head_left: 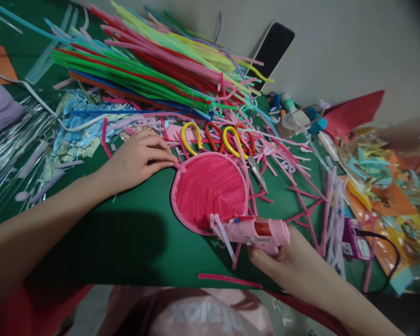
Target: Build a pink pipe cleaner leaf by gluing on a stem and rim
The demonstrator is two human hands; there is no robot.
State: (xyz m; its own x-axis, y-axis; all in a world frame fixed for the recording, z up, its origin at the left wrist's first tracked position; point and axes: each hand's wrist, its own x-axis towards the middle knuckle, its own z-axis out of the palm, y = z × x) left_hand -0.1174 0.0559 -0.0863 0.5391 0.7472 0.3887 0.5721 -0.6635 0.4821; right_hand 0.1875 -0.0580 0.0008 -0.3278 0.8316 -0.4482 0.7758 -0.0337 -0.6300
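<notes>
A round, flat disc of dark-pink pipe cleaners [210, 189] lies on the green tabletop, with a lighter pink rim around it. At its upper left edge, my left hand [143, 156] pinches the end of a pink pipe cleaner [177, 165] that meets the rim. My right hand [283, 259] is wrapped round a pink hot glue gun [252, 232], whose nozzle points left over the disc's lower edge. A pale strip hangs by the nozzle. Whether the nozzle touches the disc, I cannot tell.
Two pairs of scissors, one yellow-handled pair [231, 142], lie just beyond the disc among cut pieces. A big heap of coloured pipe cleaners [154, 60] fills the back. A phone [275, 51] leans on the wall. At right are orange packets [388, 200] and a purple box [356, 239].
</notes>
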